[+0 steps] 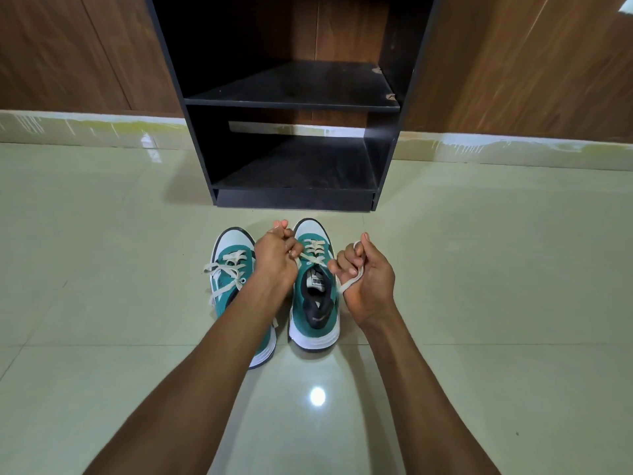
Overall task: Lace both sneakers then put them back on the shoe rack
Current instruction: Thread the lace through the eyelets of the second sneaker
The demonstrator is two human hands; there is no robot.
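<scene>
While both sneakers sit side by side on the tiled floor (479,303) in front of the black shoe rack (291,101), the person is working on the right sneaker (313,303), so the lacing step is in hand and the putting-away has not begun. The left hand (275,257) is curled into a loose fist over the inner side of that shoe, its fingers pressed together around one end of the lace (313,253). The right hand (368,281), just beside the shoe's outer edge, has its fingers folded in with the other lace end looped across them and pinched against the palm. Both ends look drawn outward, as if the crossings are being snugged. Only the lower eyelets near the toe seem threaded; the upper ones by the tongue appear open.

The left sneaker (236,286), partly under the left forearm, has its lace crossed higher up, with loose ends trailing to its outer side; whether it is finished cannot be told.

Next, the move probably calls for feeding each tip through the next pair of eyelets, which needs a finer fingertip pinch than the present fist.

Each shoe lies flat on its sole, long axis running away from the person, toes toward the rack and heels nearest the body. The rack's two shelves show nothing on them
</scene>
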